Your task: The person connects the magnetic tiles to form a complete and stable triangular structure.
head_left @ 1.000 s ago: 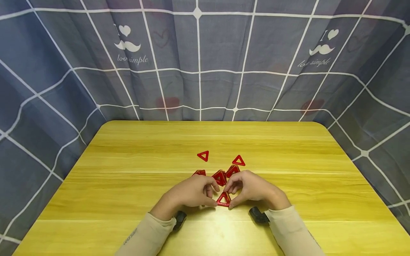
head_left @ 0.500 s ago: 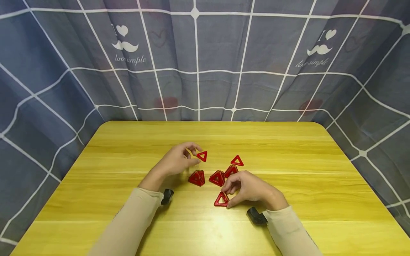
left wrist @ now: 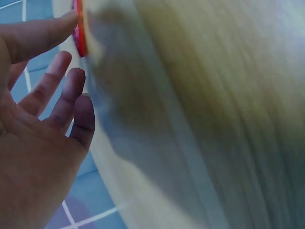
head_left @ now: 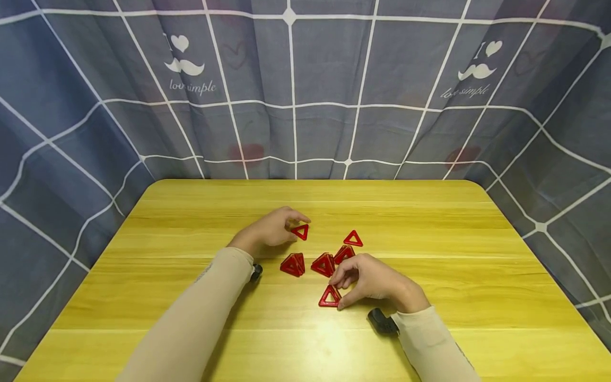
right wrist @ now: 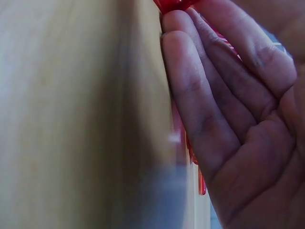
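In the head view my left hand (head_left: 274, 228) reaches round a flat red triangle tile (head_left: 306, 232) lying at the back. The left wrist view shows the thumb (left wrist: 52, 31) against that tile's edge, other fingers spread; the index fingertip is hidden there. Nearer to me, my right hand (head_left: 379, 281) pinches the right side of another red triangle tile (head_left: 329, 304), thumb at its near corner and fingertips at its top. In the right wrist view the fingers lie curved along the table, a bit of red tile (right wrist: 174, 4) at their tips.
Piles of red triangle tiles lie mid-table: a left pile (head_left: 292, 265), a middle pile (head_left: 323, 265) and a right pile (head_left: 344, 254). Behind them lies a single tile (head_left: 353, 244). A grey checked curtain (head_left: 324, 132) surrounds the wooden table (head_left: 406, 212).
My left hand has left the near tile and moved away from me to the far left tile, now reaching further round it. The right hand stays at the near tile.
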{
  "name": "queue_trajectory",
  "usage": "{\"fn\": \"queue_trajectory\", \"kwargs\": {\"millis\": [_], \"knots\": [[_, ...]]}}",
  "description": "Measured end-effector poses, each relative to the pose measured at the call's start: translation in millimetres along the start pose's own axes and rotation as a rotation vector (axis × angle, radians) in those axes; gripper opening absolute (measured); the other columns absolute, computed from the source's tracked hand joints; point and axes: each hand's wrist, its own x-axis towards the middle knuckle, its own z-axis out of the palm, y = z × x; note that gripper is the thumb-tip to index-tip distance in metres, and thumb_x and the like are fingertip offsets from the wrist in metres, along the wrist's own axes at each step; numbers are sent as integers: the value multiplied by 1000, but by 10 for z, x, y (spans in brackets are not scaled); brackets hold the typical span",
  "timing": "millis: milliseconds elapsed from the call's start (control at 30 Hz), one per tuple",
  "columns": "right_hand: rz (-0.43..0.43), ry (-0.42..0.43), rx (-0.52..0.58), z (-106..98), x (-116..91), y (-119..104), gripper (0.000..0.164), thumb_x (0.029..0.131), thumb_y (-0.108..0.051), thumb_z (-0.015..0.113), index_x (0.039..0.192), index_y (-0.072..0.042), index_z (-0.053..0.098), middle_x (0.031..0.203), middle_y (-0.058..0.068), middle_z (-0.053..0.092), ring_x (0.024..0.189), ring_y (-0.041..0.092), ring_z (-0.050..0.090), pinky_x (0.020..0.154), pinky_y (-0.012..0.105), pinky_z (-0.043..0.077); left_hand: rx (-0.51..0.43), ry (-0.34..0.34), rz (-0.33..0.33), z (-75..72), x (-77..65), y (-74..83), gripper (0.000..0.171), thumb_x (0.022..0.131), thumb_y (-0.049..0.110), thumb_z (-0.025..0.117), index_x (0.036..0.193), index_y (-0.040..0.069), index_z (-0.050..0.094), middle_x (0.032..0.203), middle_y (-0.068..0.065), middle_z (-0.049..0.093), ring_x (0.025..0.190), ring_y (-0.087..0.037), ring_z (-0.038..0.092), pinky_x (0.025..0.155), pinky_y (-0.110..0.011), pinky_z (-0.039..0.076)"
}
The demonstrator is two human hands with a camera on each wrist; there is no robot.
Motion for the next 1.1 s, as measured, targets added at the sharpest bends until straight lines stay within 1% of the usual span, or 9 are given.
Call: {"fn": "queue_trajectory", "kwargs": {"millis": [200,267,333,467,633,767,867,1000,1100], "knots": [[16,-3,3,4,24,-26,31,70,-14,94,94,-15,76,100,-5,72,88,19,67,80,30,55,124,-48,-58,22,23,-33,53,91,8,67,143,19,59,132,-12,51,122,-32,45,103,-50,38],[21,-1,-2,5,30,-33,31,69,-14,94,94,-15,76,100,-6,72,88,19,67,80,30,55,111,-47,-62,17,15,-41,50,92,9,68,141,15,60,128,-11,52,118,-31,47,102,-48,40],[19,2,-3,6,32,-31,31,69,-14,94,94,-15,76,100,-6,72,88,19,67,80,30,55,65,-43,-61,11,4,-50,45,93,9,69,138,9,62,124,-12,55,116,-30,50,101,-46,42],[11,4,1,10,28,-31,31,70,-13,94,95,-13,76,101,-5,72,87,19,67,79,30,55,1,1,-62,2,-7,-82,41,91,10,74,128,-2,63,113,-11,61,107,-27,56,98,-42,45],[10,9,11,14,19,-38,31,70,-11,94,95,-11,76,101,-2,72,87,20,67,79,30,55,-8,89,-147,9,-21,-119,42,85,19,83,120,1,68,99,-6,63,94,-22,57,88,-37,48],[17,10,21,16,11,-35,31,70,-10,93,96,-9,76,102,-1,72,88,21,67,79,31,55,-11,138,-171,23,-33,-139,44,82,23,85,117,2,70,92,-4,63,87,-21,57,82,-35,50],[19,10,22,15,3,-34,31,71,-11,93,96,-10,76,103,-1,72,88,21,67,80,31,55,16,151,-166,40,-41,-148,42,81,25,85,114,3,70,90,-3,63,86,-20,56,81,-34,50],[19,11,21,9,-3,-23,31,71,-11,93,96,-10,76,102,-1,73,88,21,67,79,31,55,70,149,-158,41,-52,-126,34,81,27,84,103,6,70,85,-2,62,80,-19,56,76,-33,49],[22,12,19,5,-5,-16,31,71,-11,93,96,-10,76,102,-1,73,88,22,67,80,31,55,111,138,-144,30,-60,-95,32,82,27,83,102,6,71,86,-1,64,78,-18,57,75,-32,50]]}}
